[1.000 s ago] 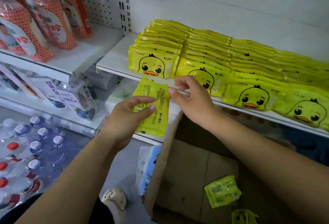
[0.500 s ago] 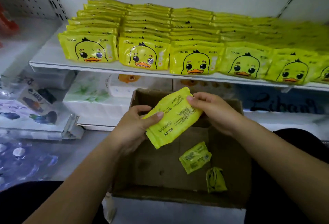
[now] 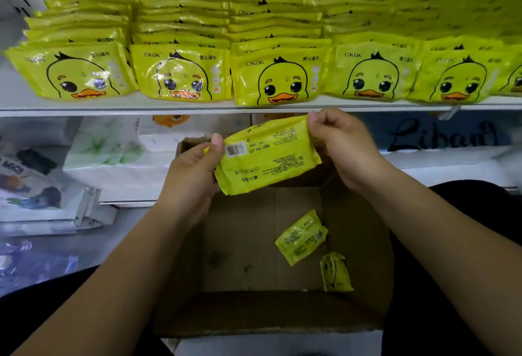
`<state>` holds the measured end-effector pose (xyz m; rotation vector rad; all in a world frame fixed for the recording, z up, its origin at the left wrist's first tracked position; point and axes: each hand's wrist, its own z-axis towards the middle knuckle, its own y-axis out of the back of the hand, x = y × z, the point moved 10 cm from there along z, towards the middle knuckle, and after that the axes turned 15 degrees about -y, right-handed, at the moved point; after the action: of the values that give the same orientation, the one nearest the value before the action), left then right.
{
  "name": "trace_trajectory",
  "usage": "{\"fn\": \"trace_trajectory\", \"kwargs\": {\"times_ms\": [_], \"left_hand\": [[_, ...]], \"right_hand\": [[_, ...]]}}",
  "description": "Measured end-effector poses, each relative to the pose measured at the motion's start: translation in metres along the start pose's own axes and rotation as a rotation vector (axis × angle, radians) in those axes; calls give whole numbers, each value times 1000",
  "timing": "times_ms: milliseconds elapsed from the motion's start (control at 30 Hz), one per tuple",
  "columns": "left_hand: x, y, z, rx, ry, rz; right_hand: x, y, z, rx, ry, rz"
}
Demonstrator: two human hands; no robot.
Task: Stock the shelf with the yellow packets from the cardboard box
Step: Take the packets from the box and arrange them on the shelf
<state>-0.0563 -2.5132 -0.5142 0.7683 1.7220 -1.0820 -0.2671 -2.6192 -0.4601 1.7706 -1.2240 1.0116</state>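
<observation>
- Yellow packet (image 3: 268,155), head view, location: held in the air above the open cardboard box (image 3: 240,245), just below the front edge of the shelf (image 3: 169,106). It is tilted, with its printed back and barcode facing the camera.
- Grip, left hand (image 3: 192,177): the thumb is curled over the barcode end with the fingers behind the packet. This hand holds that end.
- Grip, right hand (image 3: 341,146): thumb and fingertips pinch the upper right corner at the end seal.
- Handling (judged): a light, soft film pouch with a pliable filling. The wrapper creases where it is held. The film is glossy and probably slick, so a pinch on the seal alone may slip.
- Where to take hold (judged): grasp across the short ends or flat across the body. The pouch does not look fragile and should tolerate a firm squeeze.
- Appearance: bright yellow wrapper with blocks of small dark print and a white barcode label near the left end. The front is hidden here.
- Stocked packets (image 3: 180,73): the same yellow. Each front shows a cartoon duck face with an orange bill. They sit in overlapping rows across the shelf, fronts outward.
- Remaining stock: two loose packets (image 3: 300,235) lie on the box floor at its right side, near each other.
- Placement (judged): turn the duck front outward before shelving.
</observation>
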Motion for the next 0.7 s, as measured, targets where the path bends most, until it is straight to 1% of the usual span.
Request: {"fn": "trace_trajectory", "kwargs": {"times_ms": [133, 267, 400, 467, 567, 633, 700], "left_hand": [[-1, -5, 6, 50, 7, 23], [2, -11, 1, 63, 35, 16], [21, -20, -20, 115, 160, -3], [26, -25, -30, 131, 182, 3], [22, -24, -40, 52, 113, -28], [15, -25, -48, 2, 73, -59], [9, -27, -59, -28, 46, -80]], "right_hand": [[3, 7, 4, -9, -19, 71], [-3, 11, 1, -23, -52, 128], [-31, 12, -4, -3, -229, 313], [-40, 13, -8, 34, -298, 427], [-41, 10, -17, 143, -333, 483], [-42, 7, -26, 222, -354, 431], [-46, 10, -35, 240, -353, 362]]}}
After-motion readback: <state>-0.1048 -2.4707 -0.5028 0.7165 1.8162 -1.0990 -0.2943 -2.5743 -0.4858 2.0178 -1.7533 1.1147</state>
